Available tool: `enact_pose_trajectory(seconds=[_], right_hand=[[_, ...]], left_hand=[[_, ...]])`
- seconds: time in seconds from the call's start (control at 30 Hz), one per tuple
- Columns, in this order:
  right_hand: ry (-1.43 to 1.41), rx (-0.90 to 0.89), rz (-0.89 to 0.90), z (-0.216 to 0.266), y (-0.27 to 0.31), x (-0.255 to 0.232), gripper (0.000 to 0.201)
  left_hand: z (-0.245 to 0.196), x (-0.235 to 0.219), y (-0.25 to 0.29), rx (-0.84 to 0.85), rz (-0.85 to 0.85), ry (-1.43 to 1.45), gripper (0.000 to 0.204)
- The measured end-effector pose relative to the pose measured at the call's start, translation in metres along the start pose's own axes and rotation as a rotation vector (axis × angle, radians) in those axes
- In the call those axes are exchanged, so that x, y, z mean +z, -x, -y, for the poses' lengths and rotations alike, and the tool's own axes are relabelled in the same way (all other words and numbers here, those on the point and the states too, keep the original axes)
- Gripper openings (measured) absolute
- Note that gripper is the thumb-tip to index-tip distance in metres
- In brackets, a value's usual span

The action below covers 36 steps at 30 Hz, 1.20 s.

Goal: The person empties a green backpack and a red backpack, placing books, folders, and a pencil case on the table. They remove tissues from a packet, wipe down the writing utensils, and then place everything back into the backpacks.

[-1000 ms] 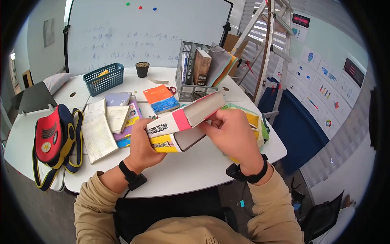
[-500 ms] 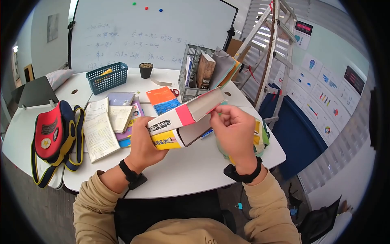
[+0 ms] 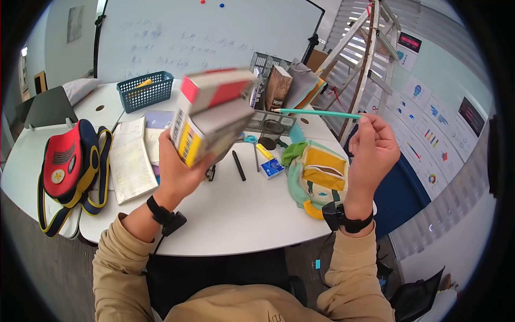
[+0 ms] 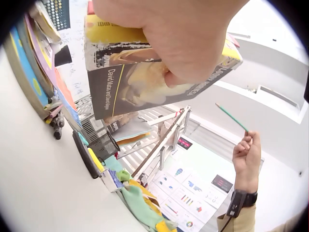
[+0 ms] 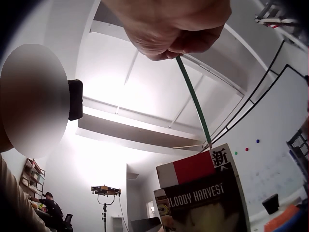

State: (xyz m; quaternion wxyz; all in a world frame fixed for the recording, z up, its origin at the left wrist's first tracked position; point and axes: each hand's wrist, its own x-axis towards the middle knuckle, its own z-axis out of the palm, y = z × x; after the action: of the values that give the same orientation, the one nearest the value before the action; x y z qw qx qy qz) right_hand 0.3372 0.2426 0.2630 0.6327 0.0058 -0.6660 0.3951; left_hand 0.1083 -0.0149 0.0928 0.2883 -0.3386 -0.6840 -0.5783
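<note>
My left hand (image 3: 179, 174) grips two thick books together above the desk, its thumb across the lower one's cover. One is a red-and-white book (image 3: 214, 88); under it is a yellow-spined book (image 3: 196, 142), blurred in the head view. The dark cover (image 5: 207, 203) of the yellow-spined one reads "Bloody Harvest" in the right wrist view. To the right, my right hand (image 3: 375, 153) pinches a green pencil (image 3: 322, 114) by one end, its sharpened tip pointing left toward the books. A gap separates this hand from the books.
A black pen (image 3: 238, 165), yellow highlighter (image 3: 264, 152) and blue-and-white box (image 3: 272, 168) lie mid-desk. Right of them is a small green-and-yellow bag (image 3: 322, 177). A red bag (image 3: 67, 166) and papers (image 3: 131, 161) lie left. Behind stand a teal basket (image 3: 145, 96) and a grey file rack (image 3: 260, 121).
My right hand has moved right, away from the books' edge, and the green pencil now shows in it. My left hand has tilted the books more upright and shifted them left.
</note>
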Motion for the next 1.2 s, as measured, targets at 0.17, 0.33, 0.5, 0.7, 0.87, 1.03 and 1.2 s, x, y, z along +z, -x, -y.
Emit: enact_pose_trajectory(seconds=[0.17,0.33,0.5,0.7,0.87,1.03,1.2], right_hand=[[-0.019,0.153,0.272,-0.037,0.033,0.027,0.004],[0.187,0.040,0.600,-0.088,0.082,0.061,0.011],[0.179,-0.032,0.756,-0.112,0.106,0.082,0.015],[0.175,0.156,0.948,-0.120,0.116,0.084,0.018],[0.150,0.425,0.938,-0.103,0.113,0.077,0.031],[-0.162,0.636,1.037,-0.106,0.134,0.061,0.079],[-0.485,0.727,0.907,-0.086,0.168,0.047,0.111]], left_hand=[[0.019,0.000,-0.014,-0.279,-0.170,0.352,0.080],[0.018,-0.007,-0.018,-0.526,-0.226,0.576,0.075],[0.029,-0.005,-0.019,-0.551,-0.264,0.568,0.076],[0.018,-0.006,-0.021,-0.540,-0.272,0.630,0.076],[0.018,-0.007,-0.018,-0.558,-0.244,0.625,0.074],[0.025,-0.002,-0.014,-0.363,-0.163,0.666,0.065],[-0.011,-0.003,0.007,-0.526,0.159,0.923,0.062]])
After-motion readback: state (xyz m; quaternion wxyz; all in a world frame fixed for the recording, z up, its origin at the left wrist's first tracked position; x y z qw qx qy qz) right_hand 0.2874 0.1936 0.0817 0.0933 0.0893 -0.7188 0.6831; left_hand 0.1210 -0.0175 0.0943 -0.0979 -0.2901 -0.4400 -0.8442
